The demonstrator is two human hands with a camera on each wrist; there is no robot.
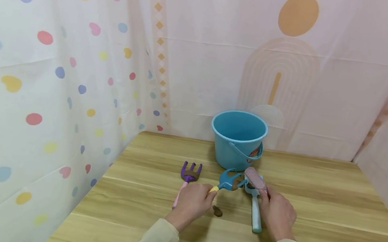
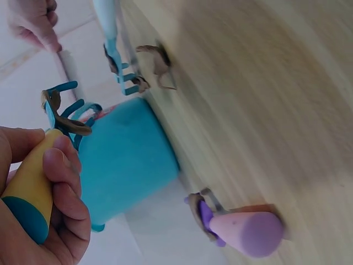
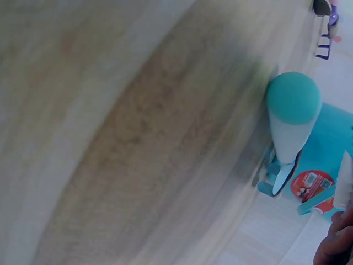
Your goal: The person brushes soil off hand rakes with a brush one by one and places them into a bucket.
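My left hand (image 1: 192, 202) grips the yellow handle (image 2: 34, 179) of a blue toy rake (image 1: 229, 180), raised above the table. Brown, mud-like stuff clings to its tines. With my right hand (image 1: 278, 214) I hold a pink brush (image 1: 255, 178), its long flat back facing up and its head close to the blue tines. Beneath the brush lies a light blue toy rake (image 1: 256, 215), brown stuff at its head. A purple toy rake (image 1: 190, 174) with a pink handle lies beside my left hand, also smeared brown. One brown lump (image 1: 217, 211) sits on the wood between my hands.
Behind the tools stands a light blue bucket (image 1: 221, 149), its handle hanging down at the front. The wooden table (image 1: 334, 205) meets a patterned curtain (image 1: 199, 77) at the back and on both sides.
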